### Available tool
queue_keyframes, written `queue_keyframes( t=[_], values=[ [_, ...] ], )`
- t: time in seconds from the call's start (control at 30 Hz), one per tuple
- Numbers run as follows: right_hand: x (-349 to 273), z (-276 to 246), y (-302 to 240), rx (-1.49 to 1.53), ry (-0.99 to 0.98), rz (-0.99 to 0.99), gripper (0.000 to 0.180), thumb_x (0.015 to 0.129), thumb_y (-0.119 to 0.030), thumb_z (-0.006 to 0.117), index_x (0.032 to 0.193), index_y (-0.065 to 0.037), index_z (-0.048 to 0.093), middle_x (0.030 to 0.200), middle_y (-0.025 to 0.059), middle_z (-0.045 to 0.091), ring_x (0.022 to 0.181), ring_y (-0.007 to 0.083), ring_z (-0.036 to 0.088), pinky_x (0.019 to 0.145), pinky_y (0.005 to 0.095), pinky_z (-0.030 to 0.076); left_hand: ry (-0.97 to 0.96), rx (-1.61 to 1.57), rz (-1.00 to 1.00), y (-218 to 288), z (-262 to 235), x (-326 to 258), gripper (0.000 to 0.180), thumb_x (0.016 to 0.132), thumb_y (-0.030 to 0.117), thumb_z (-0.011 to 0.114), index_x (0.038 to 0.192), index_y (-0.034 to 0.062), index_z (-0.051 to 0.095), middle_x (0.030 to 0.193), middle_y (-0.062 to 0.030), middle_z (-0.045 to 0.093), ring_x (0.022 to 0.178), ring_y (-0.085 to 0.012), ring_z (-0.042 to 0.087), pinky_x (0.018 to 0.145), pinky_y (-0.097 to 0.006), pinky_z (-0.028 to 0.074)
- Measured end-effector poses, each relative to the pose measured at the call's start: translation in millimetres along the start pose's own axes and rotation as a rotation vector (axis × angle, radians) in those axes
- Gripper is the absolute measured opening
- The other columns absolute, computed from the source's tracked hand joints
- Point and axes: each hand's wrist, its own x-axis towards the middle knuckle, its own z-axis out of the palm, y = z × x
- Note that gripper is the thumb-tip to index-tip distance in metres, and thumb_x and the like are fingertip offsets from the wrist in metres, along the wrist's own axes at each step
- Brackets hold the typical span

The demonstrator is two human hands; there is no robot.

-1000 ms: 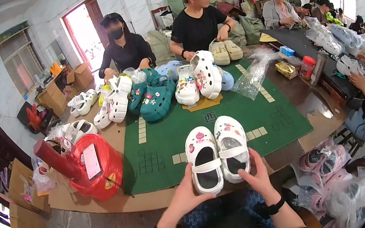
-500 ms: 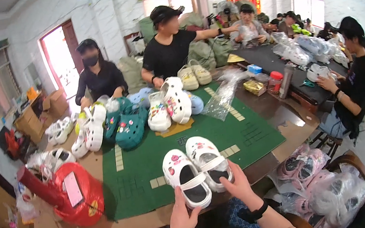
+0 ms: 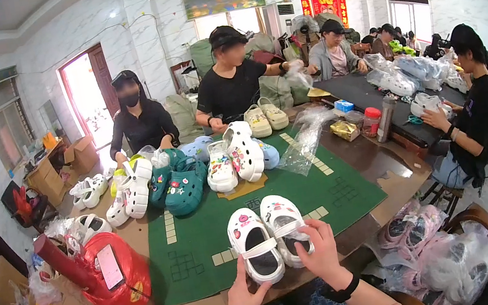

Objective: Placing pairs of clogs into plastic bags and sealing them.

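A pair of white clogs with small coloured charms is in front of me at the near edge of the green mat (image 3: 205, 231). My left hand (image 3: 243, 296) grips the heel of the left clog (image 3: 245, 225), thumb along its side. My right hand (image 3: 323, 256) is closed round the heel of the right clog (image 3: 279, 209), its thumb inside the opening. Both clogs lie side by side, toes away from me, dark insoles showing. Beyond them stand white charm-covered clogs (image 3: 244, 152) and teal clogs (image 3: 185, 189).
Left on the table sits a red plastic-wrapped container (image 3: 128, 290) with a phone (image 3: 109, 268) on top. A clear plastic bag (image 3: 307, 141) lies far right, near a red-lidded jar (image 3: 371, 122). Bagged pink clogs (image 3: 414, 227) are piled at my right. Several people work around the tables.
My right hand has shifted further over the right clog's side. Across the table, the person in the middle has drawn back an outstretched arm and now holds clear plastic. My view has tilted slightly.
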Motion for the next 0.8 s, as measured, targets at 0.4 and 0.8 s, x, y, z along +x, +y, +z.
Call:
queue_keyframes(
  t=[0.4, 0.8],
  values=[
    [2, 13, -2, -0.313, -0.366, 0.011, 0.049, 0.082, -0.021, 0.069, 0.122, 0.001, 0.053, 0.114, 0.0152, 0.059, 0.088, 0.0341, 0.062, 0.073, 0.0441, 0.053, 0.104, 0.070, -0.068, 6, 6, 2, 0.109, 0.072, 0.047, 0.085, 0.155, 0.0091, 0.027, 0.127, -0.0161, 0.066, 0.110, -0.0284, 0.068, 0.091, -0.037, 0.054],
    [16, 44, 14, -0.466, -0.354, 0.191, 0.039, 0.083, -0.022, 0.070, 0.106, 0.001, 0.048, 0.092, 0.0185, 0.063, 0.078, 0.0374, 0.067, 0.067, 0.0473, 0.054, 0.105, 0.102, -0.057, 1, 9, 2, 0.107, 0.074, 0.050, 0.082, 0.155, 0.0101, 0.025, 0.128, -0.0172, 0.065, 0.114, -0.0328, 0.065, 0.092, -0.040, 0.053]
  ],
)
